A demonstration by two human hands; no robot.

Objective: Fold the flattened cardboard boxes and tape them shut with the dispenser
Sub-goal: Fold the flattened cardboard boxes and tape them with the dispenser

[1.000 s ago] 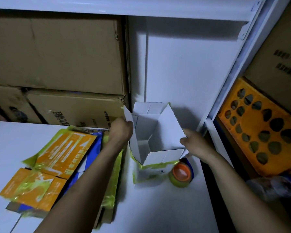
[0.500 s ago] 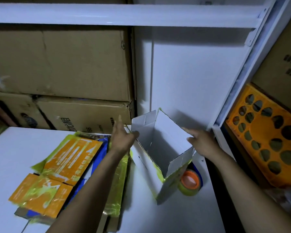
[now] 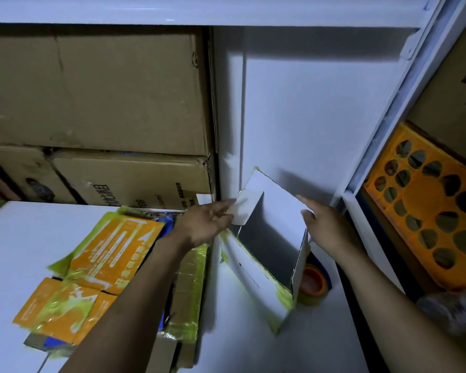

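Cardboard this thin is light and will buckle under a hard squeeze, so the creases and flap edges are the places to take hold. The box [image 3: 256, 254] sits tipped on one long edge on the white table [image 3: 253, 354], between the hands and just beside the tape roll [image 3: 314, 285]. Its hollow side is turned up toward the camera, and its long axis runs from the back wall toward the person. The left hand [image 3: 205, 224] has a grip that looks pinched on the far end flap — blur makes that unsure. The right hand [image 3: 326, 227] lies flat-fingered against the right wall — grasping nothing. More flattened boxes [image 3: 111, 254] are stacked at left.
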